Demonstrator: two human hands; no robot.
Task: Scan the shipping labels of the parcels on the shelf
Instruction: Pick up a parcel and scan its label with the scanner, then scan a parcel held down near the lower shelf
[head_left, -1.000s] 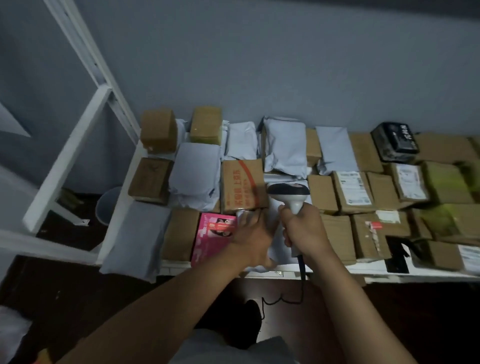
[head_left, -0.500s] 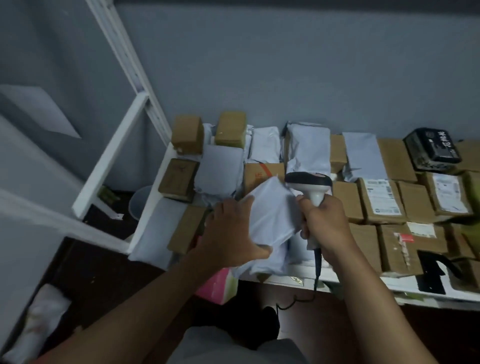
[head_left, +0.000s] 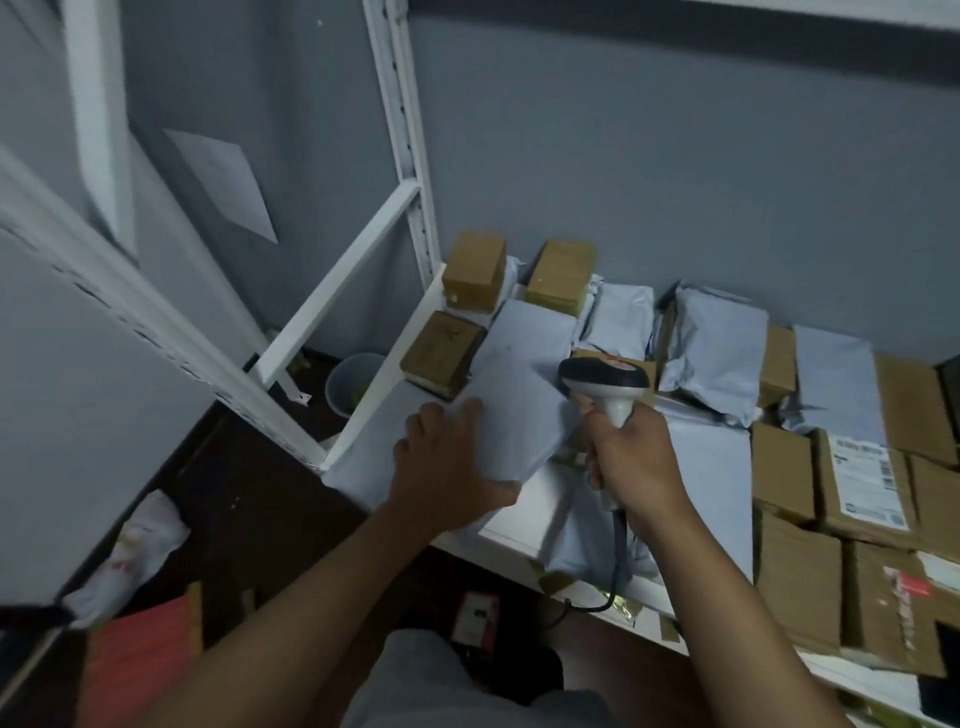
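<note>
Shelf (head_left: 524, 519): white, crowded with boxes and mailers; bare strip at its front edge beside the scanner.
Grey mailer (head_left: 519, 415): plain, label unseen, just left of scanner.
Left hand (head_left: 447, 462): grips the mailer's near corner.
Right hand (head_left: 631, 457): wrapped around scanner (head_left: 605, 382) handle.

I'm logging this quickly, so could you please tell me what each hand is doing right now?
Left hand: holds a grey mailer bag.
Right hand: grips the barcode scanner.
</note>
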